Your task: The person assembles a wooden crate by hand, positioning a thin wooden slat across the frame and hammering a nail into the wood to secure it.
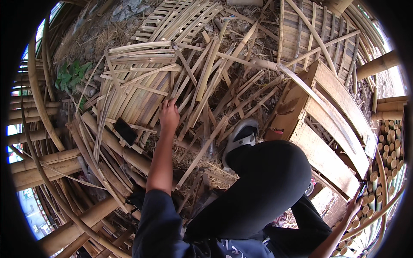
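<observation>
Black-trousered knee [262, 180] nearest; left hand [169, 115], grip closing on bamboo strips [189, 90] under its fingertips.

Bright daylight, glare at right rim, fisheye-bent edges, sharp centre

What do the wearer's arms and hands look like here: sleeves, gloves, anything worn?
Both hands bare, no gloves. The left hand shows no ring or watch, its forearm uncovered up to a short dark navy sleeve. The right hand sits small at the picture's rim, forearm also bare; finer detail is unclear.
</observation>
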Motion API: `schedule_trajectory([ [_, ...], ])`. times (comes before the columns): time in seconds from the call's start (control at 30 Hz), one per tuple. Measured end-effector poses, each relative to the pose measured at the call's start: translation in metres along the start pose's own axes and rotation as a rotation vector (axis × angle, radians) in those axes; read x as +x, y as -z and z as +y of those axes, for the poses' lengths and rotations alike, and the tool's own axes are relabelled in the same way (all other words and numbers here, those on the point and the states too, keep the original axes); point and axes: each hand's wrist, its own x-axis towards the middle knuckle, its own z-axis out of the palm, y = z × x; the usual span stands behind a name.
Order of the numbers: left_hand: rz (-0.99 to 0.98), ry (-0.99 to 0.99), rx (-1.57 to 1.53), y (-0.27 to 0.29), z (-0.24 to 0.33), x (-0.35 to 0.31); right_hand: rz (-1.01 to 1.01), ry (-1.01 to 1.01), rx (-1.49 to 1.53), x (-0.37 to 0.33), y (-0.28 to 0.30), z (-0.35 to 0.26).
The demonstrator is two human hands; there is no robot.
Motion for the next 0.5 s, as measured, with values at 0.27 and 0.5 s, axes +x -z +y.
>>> schedule_trajectory([
  [0.27,-0.226,0.088,0.43,-0.042,0.006,0.045,0.009,0.107,-0.071,0.009,0.001,0.018],
  [0.5,-0.235,0.12,0.535,-0.037,0.011,0.051,0.027,0.123,-0.111,0.014,-0.001,0.026],
])
